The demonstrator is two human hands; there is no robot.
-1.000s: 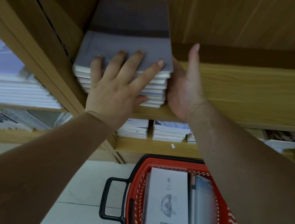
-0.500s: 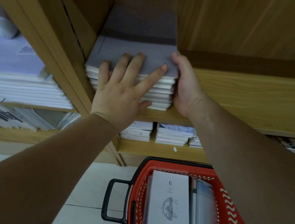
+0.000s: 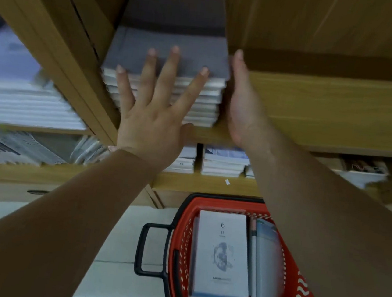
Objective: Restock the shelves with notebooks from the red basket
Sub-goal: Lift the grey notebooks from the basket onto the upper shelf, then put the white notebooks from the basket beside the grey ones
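A stack of grey-covered notebooks [image 3: 138, 46] lies on the upper wooden shelf [image 3: 329, 109], against the left divider. My left hand [image 3: 155, 109] is spread flat, fingers straight, over the front of the stack and its top cover. My right hand [image 3: 241, 102] is held flat and upright against the right side of the stack. Below, on the floor, stands the red basket [image 3: 300, 292] with a black handle. A white notebook marked "6" [image 3: 221, 256] lies in it, with pale blue notebooks [image 3: 266, 261] beside it.
The upper shelf is bare wood to the right of the stack. The lower shelf [image 3: 200, 183] holds short piles of white notebooks [image 3: 224, 162]. The left bay holds stacked pale notebooks [image 3: 21, 104] and spiral pads [image 3: 16, 150]. Pale floor tiles [image 3: 116, 237] lie left of the basket.
My left hand has spread wider and slid down over the front of the stack. My right hand has straightened from a curled grip at the stack's corner to lying flat along its side.
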